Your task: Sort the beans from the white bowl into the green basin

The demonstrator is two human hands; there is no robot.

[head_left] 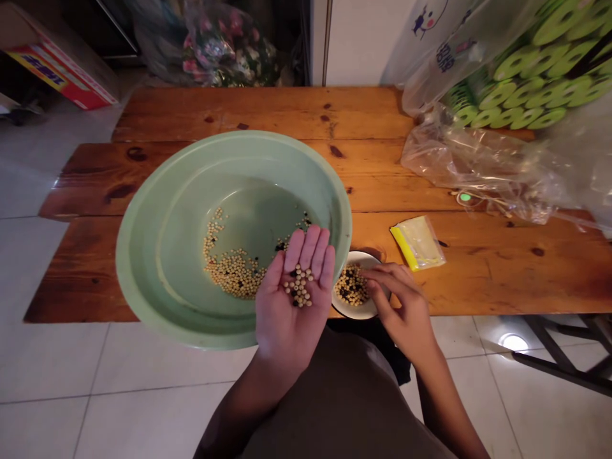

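Note:
My left hand [296, 299] is palm up over the near right rim of a large green basin [143, 255]. It holds a small heap of soybeans [300, 288] with a few black ones among them, fingers stretched out and close together. More pale beans [236, 273] lie on the basin's floor, with dark ones mixed in near the right side. My right hand [399, 299] reaches over a small white bowl [356, 311] of mixed pale and black beans [352, 285]. Its thumb and fingertips come together at the beans; whatever is between them is too small to tell.
Both containers stand on a low wooden plank table [373, 182]. A small clear packet with a yellow edge [418, 243] lies right of the bowl. Plastic bags [478, 159] with green rolls [535, 76] fill the back right. Dark metal legs [564, 357] stand at the lower right.

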